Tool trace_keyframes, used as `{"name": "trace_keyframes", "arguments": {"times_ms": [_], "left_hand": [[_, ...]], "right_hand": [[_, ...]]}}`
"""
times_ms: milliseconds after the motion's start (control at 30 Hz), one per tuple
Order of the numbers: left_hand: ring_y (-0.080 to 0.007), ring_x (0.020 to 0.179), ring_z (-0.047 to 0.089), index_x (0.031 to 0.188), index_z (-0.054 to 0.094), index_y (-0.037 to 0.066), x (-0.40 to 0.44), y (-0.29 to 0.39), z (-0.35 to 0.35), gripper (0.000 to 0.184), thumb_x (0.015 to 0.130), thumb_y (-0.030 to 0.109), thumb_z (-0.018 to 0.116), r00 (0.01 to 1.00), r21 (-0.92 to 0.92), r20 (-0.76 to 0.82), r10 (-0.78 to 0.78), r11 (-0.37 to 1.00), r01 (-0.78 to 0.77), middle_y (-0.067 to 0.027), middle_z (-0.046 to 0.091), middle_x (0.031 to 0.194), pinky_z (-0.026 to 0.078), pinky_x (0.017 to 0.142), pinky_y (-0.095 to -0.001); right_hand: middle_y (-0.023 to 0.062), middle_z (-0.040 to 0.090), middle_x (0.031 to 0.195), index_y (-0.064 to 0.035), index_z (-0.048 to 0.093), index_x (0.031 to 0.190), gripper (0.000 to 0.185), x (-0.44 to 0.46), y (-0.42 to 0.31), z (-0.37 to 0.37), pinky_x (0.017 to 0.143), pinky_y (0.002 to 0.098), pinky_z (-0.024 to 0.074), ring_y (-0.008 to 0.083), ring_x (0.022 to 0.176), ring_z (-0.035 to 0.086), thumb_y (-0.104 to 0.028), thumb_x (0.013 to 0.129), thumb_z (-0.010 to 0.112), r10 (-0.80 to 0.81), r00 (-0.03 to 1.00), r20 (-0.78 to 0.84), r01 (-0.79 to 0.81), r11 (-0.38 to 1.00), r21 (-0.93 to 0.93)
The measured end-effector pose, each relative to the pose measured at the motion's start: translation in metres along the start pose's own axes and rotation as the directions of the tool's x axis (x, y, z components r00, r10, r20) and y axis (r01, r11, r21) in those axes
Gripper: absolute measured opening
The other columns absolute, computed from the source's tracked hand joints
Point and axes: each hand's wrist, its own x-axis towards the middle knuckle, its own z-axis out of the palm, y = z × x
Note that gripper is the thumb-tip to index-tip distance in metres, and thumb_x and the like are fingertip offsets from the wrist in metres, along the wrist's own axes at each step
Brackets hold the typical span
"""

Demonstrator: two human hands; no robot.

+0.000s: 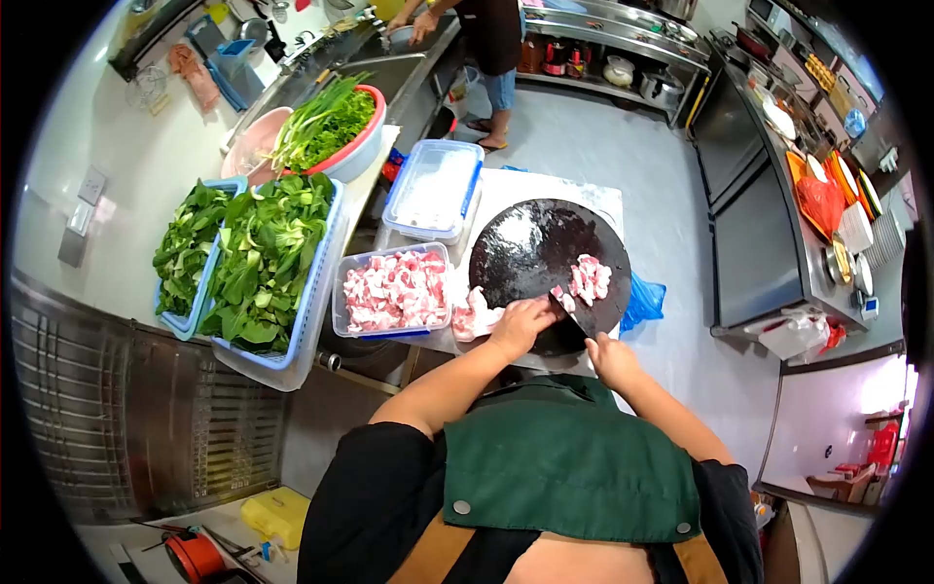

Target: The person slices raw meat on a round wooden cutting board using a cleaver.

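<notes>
My right hand is closed round the handle of a knife, its dark blade over the round black chopping board. Beside the blade, my left hand presses curled fingers on a piece of raw meat, whose uncut part sticks out to the left over the board's edge. A small slice lies against the blade. Further right on the board sits a small heap of cut meat. To the left, a clear plastic box is filled with pink and white meat pieces.
A blue-rimmed lidded box stands behind the meat box. Blue baskets of leafy greens and a red-rimmed basin with herbs are at left. A blue plastic bag hangs right of the board. Another person stands at the sink.
</notes>
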Motion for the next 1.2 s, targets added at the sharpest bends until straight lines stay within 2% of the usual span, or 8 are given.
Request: {"name": "trace_keyframes", "arguments": {"times_ms": [33,600,700,767,900,1000,1100,1200], "left_hand": [[-0.0225,0.093,0.054,0.099,0.062,0.016,-0.001,0.001,0.004,0.027,0.076,0.009,0.051,0.995,-0.012,-0.095,-0.008,1.0,0.007,-0.0021,0.058,0.095,0.041,0.081,-0.037],[-0.0241,0.095,0.052,0.084,0.067,0.012,0.001,-0.001,0.009,0.021,0.071,0.007,0.052,0.984,0.084,0.167,-0.065,0.995,0.051,-0.0034,0.059,0.091,0.038,0.084,-0.0394],[-0.0277,0.098,0.053,0.084,0.065,0.008,0.001,-0.003,0.011,0.019,0.068,0.007,0.055,0.976,0.059,0.195,-0.096,0.995,0.086,-0.0062,0.06,0.095,0.04,0.081,-0.0415],[-0.0281,0.097,0.053,0.089,0.065,0.009,0.006,-0.003,0.002,0.023,0.069,0.005,0.054,0.983,0.056,0.178,-0.036,0.998,0.026,-0.0052,0.061,0.094,0.041,0.083,-0.0407],[-0.0262,0.097,0.053,0.096,0.064,0.012,-0.001,-0.001,-0.002,0.03,0.07,0.0,0.053,0.996,-0.081,0.02,0.085,0.993,-0.083,-0.0049,0.059,0.097,0.042,0.085,-0.0381],[-0.0256,0.095,0.054,0.097,0.063,0.012,-0.002,0.006,-0.004,0.031,0.07,0.002,0.054,0.997,-0.044,-0.055,0.054,0.997,-0.056,-0.0056,0.059,0.098,0.042,0.083,-0.0387],[-0.0269,0.098,0.052,0.098,0.062,0.012,-0.002,0.003,0.005,0.029,0.072,0.006,0.051,0.999,0.025,0.036,-0.033,0.999,0.032,-0.0068,0.056,0.104,0.041,0.084,-0.039],[-0.0313,0.088,0.055,0.089,0.064,0.01,0.009,0.007,0.0,0.028,0.067,0.003,0.048,0.998,-0.001,0.057,0.012,1.0,-0.012,-0.0105,0.058,0.094,0.045,0.074,-0.0412]], "right_hand": [[0.0259,0.061,0.076,-0.0001,0.056,0.085,0.041,-0.012,0.01,0.003,0.067,0.0501,0.0462,0.0424,0.071,0.059,-0.038,0.09,0.043,0.022,1.0,-0.011,-0.022,1.0,0.003],[0.0197,0.063,0.073,-0.0013,0.059,0.082,0.039,0.024,-0.044,0.002,0.064,0.0445,0.0507,0.0358,0.069,0.063,-0.037,0.089,0.045,-0.047,0.999,-0.019,0.047,0.999,0.008],[0.019,0.064,0.083,-0.0024,0.059,0.09,0.034,0.082,-0.044,0.037,0.068,0.0434,0.0498,0.0341,0.076,0.063,-0.033,0.089,0.043,-0.168,0.986,-0.019,0.166,0.982,-0.088],[0.0194,0.062,0.08,-0.0028,0.056,0.094,0.031,0.086,-0.032,0.013,0.067,0.0446,0.0488,0.0346,0.075,0.062,-0.03,0.087,0.044,-0.462,0.886,-0.042,0.461,0.886,-0.046],[0.0239,0.06,0.082,-0.0014,0.057,0.088,0.028,0.084,0.009,-0.009,0.07,0.0472,0.046,0.0405,0.08,0.058,-0.027,0.088,0.044,-0.081,0.983,-0.166,0.116,0.97,0.216],[0.0254,0.06,0.083,-0.0008,0.057,0.083,0.036,0.045,0.01,-0.02,0.071,0.048,0.0454,0.0421,0.08,0.058,-0.033,0.09,0.042,-0.094,0.989,-0.113,0.123,0.949,0.291],[0.0216,0.062,0.078,-0.004,0.057,0.086,0.038,-0.001,-0.005,-0.02,0.068,0.0477,0.0475,0.0398,0.076,0.06,-0.039,0.089,0.044,0.038,0.997,0.062,-0.044,0.994,0.098],[0.0172,0.062,0.096,-0.0088,0.06,0.09,0.035,-0.01,-0.015,-0.003,0.077,0.0473,0.0459,0.0358,0.088,0.06,-0.039,0.089,0.042,0.014,0.999,0.046,-0.022,0.984,0.177]]}}
